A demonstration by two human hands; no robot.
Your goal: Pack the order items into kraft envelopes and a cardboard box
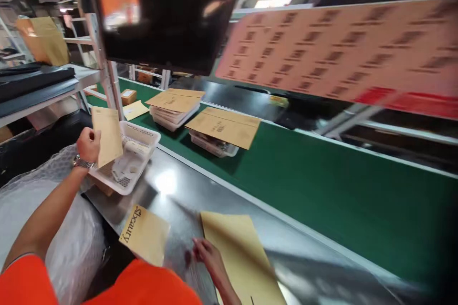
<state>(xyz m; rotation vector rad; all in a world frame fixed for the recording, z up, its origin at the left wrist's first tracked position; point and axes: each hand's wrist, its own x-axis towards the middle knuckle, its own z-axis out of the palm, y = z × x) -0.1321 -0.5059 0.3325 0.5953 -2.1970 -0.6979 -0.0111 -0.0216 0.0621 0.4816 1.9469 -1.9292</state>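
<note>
My left hand (88,145), with a metal watch at the wrist, is closed on the edge of a flat tan paper envelope (108,136). It holds the envelope upright above the near left side of a white plastic basket (149,145). In the basket lie a white roll and some clear or white material that I cannot make out. Over the metal table (182,205), my right hand (210,256) has loosely bent fingers slightly apart and nothing visible in them. It is beside a large tan envelope (240,243). A smaller tan packet (146,234) with "Sbeauty" lettering lies between my hands.
On the green conveyor belt (322,190) stand two white baskets, topped by a tan envelope (175,100) and another envelope (225,126). A monitor (168,14) and a pink barcode sheet (339,47) hang above. Bubble wrap (64,219) bulges at the left.
</note>
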